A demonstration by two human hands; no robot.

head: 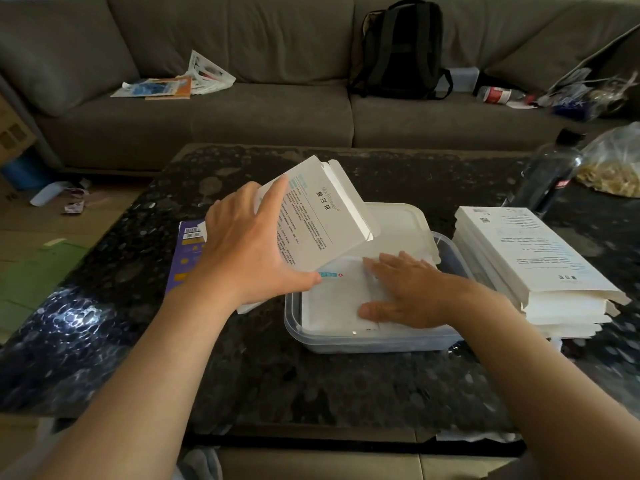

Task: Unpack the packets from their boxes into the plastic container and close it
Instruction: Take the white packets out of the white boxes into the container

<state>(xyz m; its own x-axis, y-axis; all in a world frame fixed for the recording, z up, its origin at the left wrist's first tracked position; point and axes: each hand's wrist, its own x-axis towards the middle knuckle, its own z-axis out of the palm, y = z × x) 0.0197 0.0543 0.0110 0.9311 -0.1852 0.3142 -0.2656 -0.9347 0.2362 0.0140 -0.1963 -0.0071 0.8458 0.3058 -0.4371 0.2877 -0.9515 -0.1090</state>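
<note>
Clear plastic container (346, 344) sits mid-surface (277, 375), lid off, with flat white packets (332, 299) stacked inside. Right hand (405, 292) lies flat on the packets, fingers straight, grasping nothing. Left hand (249, 251) fingers grasp a tilted white box (322, 216), open flap far, above the container's left edge. Lid (405, 223) lies just beyond the container. Stack of white boxes (530, 265) on the right, purple box (183, 258) on the left.

Tilted white box (322, 220): 3 big Chinese chars, brand approx. "MX.Flower", fine print unreadable. On purple box (183, 261): barcode sticker. On top stacked box (530, 251): QR code.
</note>
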